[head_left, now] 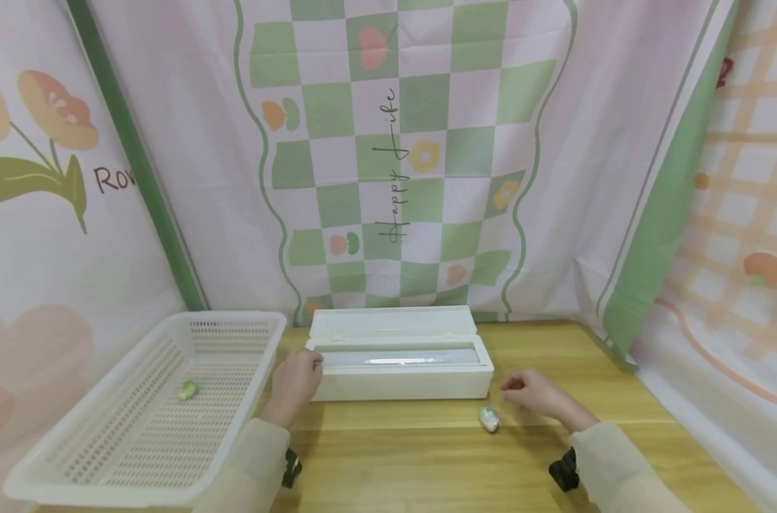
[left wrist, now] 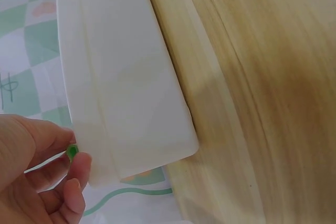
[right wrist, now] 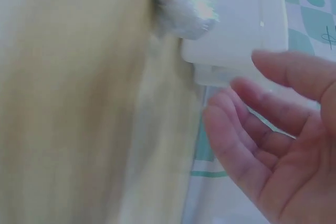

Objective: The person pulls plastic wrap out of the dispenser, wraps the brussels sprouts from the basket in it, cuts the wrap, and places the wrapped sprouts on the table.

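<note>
A long white cling film box (head_left: 401, 382) sits at the back of the table, its lid (head_left: 393, 323) raised and a roll of clear film (head_left: 401, 356) inside. At its left end, my left hand (head_left: 297, 381) pinches a small green piece (left wrist: 73, 152) between thumb and fingers, right at the box's edge. My right hand (head_left: 537, 392) hovers off the box's right end, fingers loosely bent and holding nothing. Just left of that hand, a small film-wrapped bundle (head_left: 488, 419), shiny and pale, lies on the wood; it also shows in the right wrist view (right wrist: 185, 9).
To the left stands a white plastic basket (head_left: 269, 370) with slotted walls, holding one small green and white vegetable piece (head_left: 187, 390). Printed curtains (head_left: 420, 142) hang behind the wooden table (head_left: 388, 456) and along both sides.
</note>
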Motion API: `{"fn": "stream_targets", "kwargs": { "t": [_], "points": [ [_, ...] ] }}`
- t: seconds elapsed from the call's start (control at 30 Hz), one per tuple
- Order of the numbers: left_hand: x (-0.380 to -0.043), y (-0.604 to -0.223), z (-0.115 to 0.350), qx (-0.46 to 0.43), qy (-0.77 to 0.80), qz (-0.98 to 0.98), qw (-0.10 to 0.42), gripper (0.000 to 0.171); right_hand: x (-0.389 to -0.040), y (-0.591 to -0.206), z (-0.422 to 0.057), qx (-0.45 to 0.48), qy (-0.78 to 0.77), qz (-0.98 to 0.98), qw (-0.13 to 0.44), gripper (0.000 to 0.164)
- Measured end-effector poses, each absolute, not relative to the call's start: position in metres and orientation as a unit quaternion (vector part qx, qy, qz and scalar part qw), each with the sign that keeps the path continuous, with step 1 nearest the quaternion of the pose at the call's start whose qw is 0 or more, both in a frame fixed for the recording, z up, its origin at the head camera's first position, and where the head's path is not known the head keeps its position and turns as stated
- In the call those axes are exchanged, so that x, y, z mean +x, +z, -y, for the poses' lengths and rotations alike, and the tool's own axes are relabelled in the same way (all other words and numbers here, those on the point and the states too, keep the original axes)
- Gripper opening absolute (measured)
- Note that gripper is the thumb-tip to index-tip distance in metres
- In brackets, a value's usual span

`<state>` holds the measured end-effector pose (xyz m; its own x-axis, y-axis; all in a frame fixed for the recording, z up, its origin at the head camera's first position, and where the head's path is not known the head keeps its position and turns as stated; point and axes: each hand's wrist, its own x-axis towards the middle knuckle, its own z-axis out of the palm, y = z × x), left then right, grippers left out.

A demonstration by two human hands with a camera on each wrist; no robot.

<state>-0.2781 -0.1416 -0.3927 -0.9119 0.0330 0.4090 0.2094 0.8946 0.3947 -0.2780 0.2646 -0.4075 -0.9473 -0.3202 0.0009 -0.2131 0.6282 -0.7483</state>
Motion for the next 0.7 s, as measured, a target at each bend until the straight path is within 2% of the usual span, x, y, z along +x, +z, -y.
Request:
{"fn": "stream_targets", "kwargs": {
  "t": [0.13,0.33,0.53,0.7],
  "points": [
    [-0.279,-0.393,0.142,-0.072,-0.220,0.952,0.199,0.019,-0.282,-0.398,-0.258,-0.143,-0.396,-0.907,0.004,0.023],
    [-0.283,-0.393,0.144,-0.070,-0.218,0.955,0.189,0.020,-0.293,-0.393,-0.244,-0.212,-0.311,-0.922,-0.086,0.031],
    [-0.287,-0.392,0.144,-0.063,-0.210,0.959,0.179,0.017,-0.298,-0.392,-0.229,-0.251,-0.268,-0.921,-0.127,0.027],
    [-0.288,-0.392,0.143,-0.061,-0.200,0.961,0.179,0.015,-0.302,-0.392,-0.226,-0.236,-0.277,-0.924,-0.114,0.016]
  ]
}}
